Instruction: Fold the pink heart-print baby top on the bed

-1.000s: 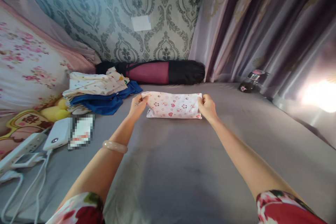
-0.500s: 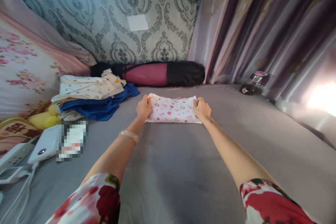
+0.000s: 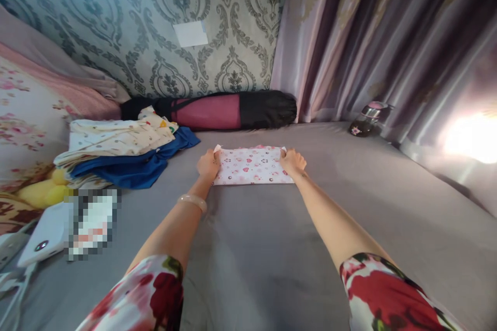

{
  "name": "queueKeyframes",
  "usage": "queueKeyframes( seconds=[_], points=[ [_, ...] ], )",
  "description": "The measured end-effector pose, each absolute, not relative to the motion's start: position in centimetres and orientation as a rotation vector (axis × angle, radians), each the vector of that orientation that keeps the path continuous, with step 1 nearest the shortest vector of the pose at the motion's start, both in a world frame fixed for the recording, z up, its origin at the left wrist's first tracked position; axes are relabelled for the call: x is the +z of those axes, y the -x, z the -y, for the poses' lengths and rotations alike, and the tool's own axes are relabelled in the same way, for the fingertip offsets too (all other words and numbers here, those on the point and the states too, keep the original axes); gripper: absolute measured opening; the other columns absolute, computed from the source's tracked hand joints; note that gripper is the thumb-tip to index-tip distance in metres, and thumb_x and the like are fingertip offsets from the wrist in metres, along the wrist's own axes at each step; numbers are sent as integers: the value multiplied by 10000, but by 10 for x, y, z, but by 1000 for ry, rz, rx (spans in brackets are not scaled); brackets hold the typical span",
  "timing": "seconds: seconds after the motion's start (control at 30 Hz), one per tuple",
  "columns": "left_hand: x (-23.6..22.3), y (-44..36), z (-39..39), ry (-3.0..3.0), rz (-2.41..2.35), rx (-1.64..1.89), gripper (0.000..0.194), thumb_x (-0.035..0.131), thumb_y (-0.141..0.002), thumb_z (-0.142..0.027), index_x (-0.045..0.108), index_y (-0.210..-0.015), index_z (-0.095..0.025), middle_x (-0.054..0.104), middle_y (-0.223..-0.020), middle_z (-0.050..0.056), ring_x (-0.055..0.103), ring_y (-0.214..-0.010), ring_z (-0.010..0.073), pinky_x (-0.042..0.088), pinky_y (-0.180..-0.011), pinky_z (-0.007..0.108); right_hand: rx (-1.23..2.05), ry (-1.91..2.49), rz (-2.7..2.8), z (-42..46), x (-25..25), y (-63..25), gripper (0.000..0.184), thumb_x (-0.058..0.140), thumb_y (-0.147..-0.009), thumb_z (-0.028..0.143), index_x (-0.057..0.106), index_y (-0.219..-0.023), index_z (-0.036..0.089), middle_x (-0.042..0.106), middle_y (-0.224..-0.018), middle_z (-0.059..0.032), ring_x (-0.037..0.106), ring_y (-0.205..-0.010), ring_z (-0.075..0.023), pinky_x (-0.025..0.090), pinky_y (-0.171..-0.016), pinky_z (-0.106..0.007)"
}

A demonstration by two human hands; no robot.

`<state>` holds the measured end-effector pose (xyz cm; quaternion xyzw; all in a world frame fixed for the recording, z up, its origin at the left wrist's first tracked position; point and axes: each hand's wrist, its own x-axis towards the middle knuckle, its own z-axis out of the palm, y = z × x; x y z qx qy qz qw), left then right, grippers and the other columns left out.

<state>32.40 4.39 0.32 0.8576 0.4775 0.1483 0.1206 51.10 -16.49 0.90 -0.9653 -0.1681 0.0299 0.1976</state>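
Handling, our view: L hand [image 3: 208,164] & R hand [image 3: 294,162] do best level w/ each other, pull light & even, so the printed cloth [image 3: 250,168] lies smooth & square; a harder tug on one side would prob. skew it. We'd square the corners too, esp. the L one, where a white tip pokes up.

Hands, 2: L, fingers curled in, pinching the cloth's L end nr its far corner; R, same at the R end, thumb against the fabric. No gap seen betw. thumb & fingers on either; fingertips partly hidden, so we can't tell how deep they go.

Cloth, 1: white w/ pink/red hearts & flowers, held out betw. the hands over the mid part of the grey sheet [image 3: 248,253]. Near edge straight; a bit of pink shows past the far edge. Can't tell if all of it touches the sheet.

Bracelet [image 3: 193,200], 1: pale, L wrist.

Further out: cream clothes [image 3: 120,137] on a blue garment [image 3: 134,169], to the L; maroon-&-black roll [image 3: 209,111] along the wall; bottle [image 3: 365,120], far R by the curtain [image 3: 330,36].
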Motion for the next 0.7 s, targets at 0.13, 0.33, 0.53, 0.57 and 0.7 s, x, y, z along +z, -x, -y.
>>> queueKeyframes(
  seconds=[0.13,0.33,0.53,0.57,0.7],
  points=[
    [8,-323,-51,-2410,-1393,430,428,394,-930,-488,643,-932,-139,685,-999,238,648,-1007,368,474,-753,403,208,2625,435,167,14,-521,421,413,-943,425,632,-1137,122,664,-1105,-221,624,-1096,-315,470,-888,-425],
    [13,-300,-56,-2228,-1315,384,347,477,-896,-453,642,-800,-163,701,-780,178,678,-879,317,498,-716,383,427,2488,482,192,22,-530,487,276,-982,420,688,-948,161,727,-851,-101,693,-765,-187,512,-653,-262],
    [9,-271,-31,-2263,-1281,399,304,513,-878,-289,592,-1125,-130,703,-979,148,659,-978,259,489,-811,327,305,2599,553,206,27,-497,353,361,-959,386,603,-1138,203,688,-1051,-124,658,-980,-258,495,-780,-355],
    [8,-268,-25,-2288,-1262,391,348,496,-889,-278,551,-1200,-130,701,-982,137,655,-986,251,485,-828,326,266,2639,568,206,27,-490,352,351,-963,375,576,-1173,205,678,-1069,-131,645,-1012,-271,487,-803,-377],
    [7,-261,-4,-2488,-1146,344,459,418,-928,-239,395,-1385,-201,664,-1110,122,616,-1079,255,473,-868,346,114,2718,666,205,23,-469,358,316,-979,313,478,-1280,208,641,-1128,-136,630,-1029,-277,461,-837,-400]
  ],
)
